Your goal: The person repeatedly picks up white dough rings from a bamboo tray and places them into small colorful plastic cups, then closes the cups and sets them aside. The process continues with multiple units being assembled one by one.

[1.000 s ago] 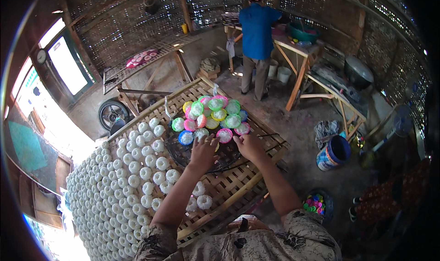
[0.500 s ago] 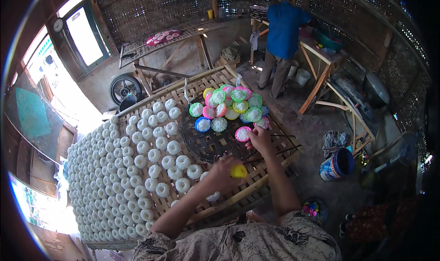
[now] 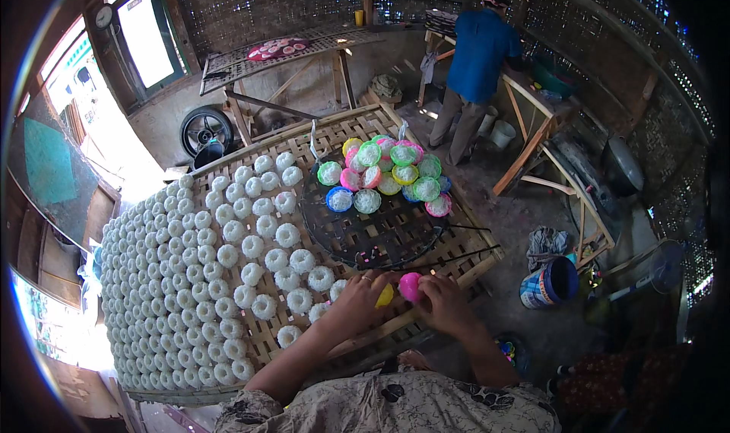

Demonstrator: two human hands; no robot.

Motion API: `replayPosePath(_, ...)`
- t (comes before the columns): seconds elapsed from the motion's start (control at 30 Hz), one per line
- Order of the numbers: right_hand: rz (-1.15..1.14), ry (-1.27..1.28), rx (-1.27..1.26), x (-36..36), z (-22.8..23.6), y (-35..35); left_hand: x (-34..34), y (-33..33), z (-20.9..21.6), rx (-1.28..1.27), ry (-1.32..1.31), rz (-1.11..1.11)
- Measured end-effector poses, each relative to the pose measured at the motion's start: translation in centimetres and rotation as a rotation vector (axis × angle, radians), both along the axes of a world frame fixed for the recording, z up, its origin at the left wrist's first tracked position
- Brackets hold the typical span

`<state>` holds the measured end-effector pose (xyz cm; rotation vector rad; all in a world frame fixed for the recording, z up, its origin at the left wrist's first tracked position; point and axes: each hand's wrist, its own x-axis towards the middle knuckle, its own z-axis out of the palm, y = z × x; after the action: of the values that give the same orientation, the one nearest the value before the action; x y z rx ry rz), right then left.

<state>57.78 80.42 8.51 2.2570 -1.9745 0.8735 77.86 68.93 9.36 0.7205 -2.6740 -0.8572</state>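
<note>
At the near edge of the counter (image 3: 346, 127), the person's two hands are working just beside each other, in front of a patterned shirt (image 3: 395, 393). The left hand (image 3: 361, 300) is holding a yellow cup (image 3: 385, 295) in its bent fingers. The right hand (image 3: 443, 302) is pinching a pink cup (image 3: 411, 286) with its fingertips, the cup's rounded outside showing. Both cups are sitting near each other between the hands; what lies inside them is hidden.

To the left, many white rings (image 3: 287, 236) are covering the woven top, packing closely toward the far left and spreading more loosely near the hands. Just beyond the hands, a round black tray (image 3: 357, 239) is resting on the counter. Filled cups (image 3: 384, 176) in green, pink, yellow and blue are crowding its far side, each holding white shreds, while small pink bits are lying on its near side.

To the right, a blue-rimmed bucket (image 3: 544, 285) is tilting on the floor, and a grey cloth (image 3: 546, 244) is lying just behind it. Beyond the counter, a wheel (image 3: 186, 133) is leaning against the wall. Farther off, a co-worker (image 3: 479, 57) in blue is standing with back turned, and a pink cloth (image 3: 279, 49) is lying on a rear counter (image 3: 220, 64).
</note>
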Motion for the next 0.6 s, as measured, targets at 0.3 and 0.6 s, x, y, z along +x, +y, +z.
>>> replayPosePath(0.3,0.066,-2.106,0.019,0.2,-1.4,-0.8,-1.9,1.6,4.3,0.029,0.575,0.022)
replayPosePath(0.6,0.244,-2.888,-0.079,-3.6,-1.8,4.9,-8.4,-5.1,5.0,-0.288,0.39,-0.229)
